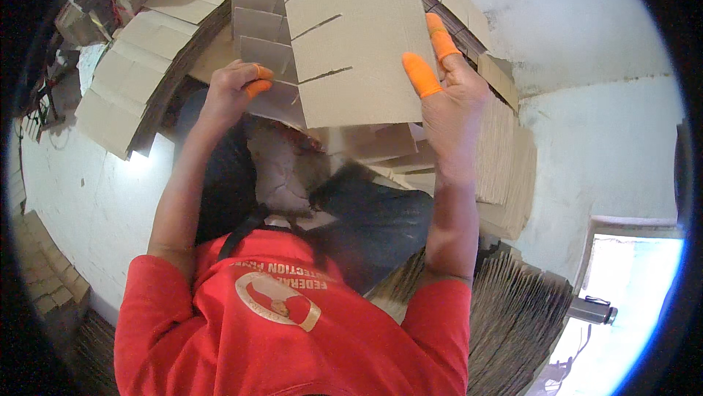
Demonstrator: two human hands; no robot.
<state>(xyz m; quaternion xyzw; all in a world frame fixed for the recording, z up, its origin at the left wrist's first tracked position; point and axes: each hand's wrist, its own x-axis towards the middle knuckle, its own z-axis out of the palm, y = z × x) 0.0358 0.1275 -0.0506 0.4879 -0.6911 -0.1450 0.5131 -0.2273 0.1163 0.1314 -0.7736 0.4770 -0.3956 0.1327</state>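
A large slotted cardboard sheet [366, 59] stands tilted in front of me, with several parallel slits running in from its left edge. My right hand [455, 107] grips its right edge, thumb on the front face and fingers behind; orange covers sit on the fingertips. Several smaller cardboard strips [265, 52] stick out in a row from the sheet's left side, apparently set in its slits. At the nearest strip's outer edge, my left hand [233, 90] is closed in a pinch, also with orange fingertip covers.
Flat cardboard pieces [128, 77] lie in an overlapping row at the left. Stacked cardboard [496, 151] stands right of my right forearm, and a tall bundle of sheets [505, 323] sits behind my right elbow. A pale wall [600, 132] and bright doorway [630, 286] are at the right.
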